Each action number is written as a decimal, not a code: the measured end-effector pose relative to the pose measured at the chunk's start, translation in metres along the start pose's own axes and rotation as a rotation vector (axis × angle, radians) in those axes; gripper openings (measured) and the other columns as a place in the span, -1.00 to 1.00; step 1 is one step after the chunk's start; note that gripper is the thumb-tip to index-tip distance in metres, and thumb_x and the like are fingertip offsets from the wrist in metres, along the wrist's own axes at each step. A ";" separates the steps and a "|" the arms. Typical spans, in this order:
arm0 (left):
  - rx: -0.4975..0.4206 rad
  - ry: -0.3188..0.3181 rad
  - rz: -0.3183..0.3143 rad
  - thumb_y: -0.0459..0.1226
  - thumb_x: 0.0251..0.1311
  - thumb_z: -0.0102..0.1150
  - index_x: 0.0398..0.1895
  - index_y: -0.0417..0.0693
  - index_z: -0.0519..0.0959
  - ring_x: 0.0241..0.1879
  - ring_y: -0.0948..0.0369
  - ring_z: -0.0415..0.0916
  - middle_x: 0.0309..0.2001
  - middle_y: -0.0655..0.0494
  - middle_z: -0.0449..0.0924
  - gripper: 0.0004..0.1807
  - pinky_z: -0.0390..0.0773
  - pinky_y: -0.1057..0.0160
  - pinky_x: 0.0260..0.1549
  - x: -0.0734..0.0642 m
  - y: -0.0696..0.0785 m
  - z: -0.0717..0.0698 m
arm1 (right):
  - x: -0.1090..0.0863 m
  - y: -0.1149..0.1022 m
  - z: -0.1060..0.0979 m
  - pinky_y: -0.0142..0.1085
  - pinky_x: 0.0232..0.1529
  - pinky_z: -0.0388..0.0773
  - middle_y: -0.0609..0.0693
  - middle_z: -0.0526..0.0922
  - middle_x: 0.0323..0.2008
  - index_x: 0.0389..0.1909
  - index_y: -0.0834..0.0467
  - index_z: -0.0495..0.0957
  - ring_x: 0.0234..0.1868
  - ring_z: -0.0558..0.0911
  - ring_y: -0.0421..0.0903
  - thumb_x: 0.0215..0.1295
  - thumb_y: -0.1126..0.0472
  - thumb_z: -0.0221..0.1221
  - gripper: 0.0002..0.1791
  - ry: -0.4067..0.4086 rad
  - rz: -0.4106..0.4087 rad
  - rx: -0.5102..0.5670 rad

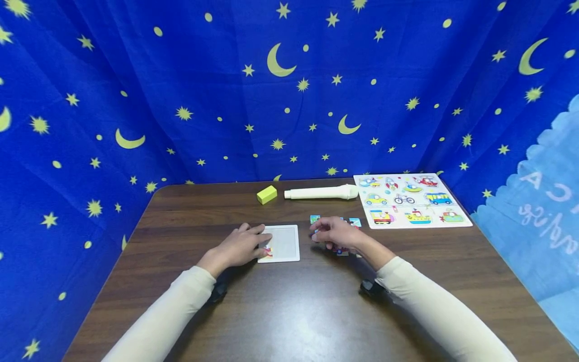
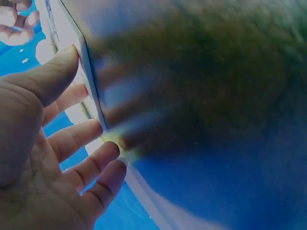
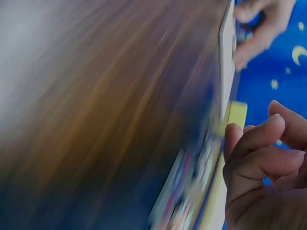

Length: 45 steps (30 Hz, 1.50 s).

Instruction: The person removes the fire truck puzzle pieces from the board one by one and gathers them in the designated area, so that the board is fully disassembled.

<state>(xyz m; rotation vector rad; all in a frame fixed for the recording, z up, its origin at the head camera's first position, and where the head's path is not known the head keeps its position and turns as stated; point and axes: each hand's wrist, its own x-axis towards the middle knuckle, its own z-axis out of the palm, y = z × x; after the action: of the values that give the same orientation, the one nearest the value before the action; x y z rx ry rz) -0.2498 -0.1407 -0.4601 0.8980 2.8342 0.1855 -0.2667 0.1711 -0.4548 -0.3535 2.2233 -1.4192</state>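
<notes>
In the head view my left hand (image 1: 243, 245) rests at the left side of a shallow white puzzle tray (image 1: 289, 257), its fingers fairly straight. A small colourful picture piece (image 1: 269, 252) lies in the tray's near left corner, partly covered by the thumb. The left wrist view shows the left thumb and fingertips touching the tray's edge (image 2: 89, 72). To the right of the tray, my right hand (image 1: 335, 234) hovers over several small square puzzle pieces (image 1: 355, 221), hiding most of them. Its fingers are loosely bent in the right wrist view, with nothing visible between them.
Behind the tray stands a yellow block (image 1: 267, 194), with a white toy microphone (image 1: 318, 193) lying to its right. A vehicle picture board (image 1: 411, 201) lies at the back right of the brown wooden table (image 1: 280, 311). A blue starry curtain (image 1: 226, 90) hangs behind.
</notes>
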 end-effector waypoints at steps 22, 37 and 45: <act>-0.087 -0.063 -0.049 0.18 0.18 0.37 0.47 0.15 0.43 0.30 -0.03 0.32 0.54 -0.06 0.24 -0.19 0.35 -0.16 0.28 -0.006 -0.009 -0.001 | 0.048 -0.038 0.098 -0.31 -0.11 0.57 -0.04 0.75 -0.36 0.00 0.16 0.69 -0.25 0.67 -0.17 0.16 0.22 0.43 -0.63 -0.031 -0.248 -0.622; -0.023 -0.031 -0.035 0.20 0.10 0.43 0.39 0.09 0.53 0.00 0.07 0.33 0.49 -0.07 0.33 -0.19 0.42 -0.04 0.06 -0.002 -0.009 -0.004 | 0.055 -0.040 0.101 -0.29 -0.18 0.51 -0.11 0.61 -0.45 -0.20 0.11 0.62 -0.33 0.57 -0.18 -0.01 0.36 0.46 -0.68 0.014 -0.219 -0.569; -0.042 -0.044 -0.045 0.19 0.11 0.43 0.38 0.05 0.53 -0.01 0.08 0.33 0.49 -0.07 0.33 -0.19 0.43 -0.03 0.06 -0.003 -0.008 -0.002 | 0.054 -0.037 0.102 -0.42 -0.32 0.43 -0.20 0.52 -0.56 -0.17 0.12 0.65 -0.45 0.49 -0.29 0.02 0.43 0.37 -0.68 0.008 -0.210 -0.490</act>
<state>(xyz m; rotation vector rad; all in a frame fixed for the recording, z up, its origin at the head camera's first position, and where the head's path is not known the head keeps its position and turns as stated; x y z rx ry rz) -0.2526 -0.1489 -0.4597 0.8186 2.7964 0.2162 -0.2613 0.0508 -0.4704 -0.7632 2.5856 -0.9483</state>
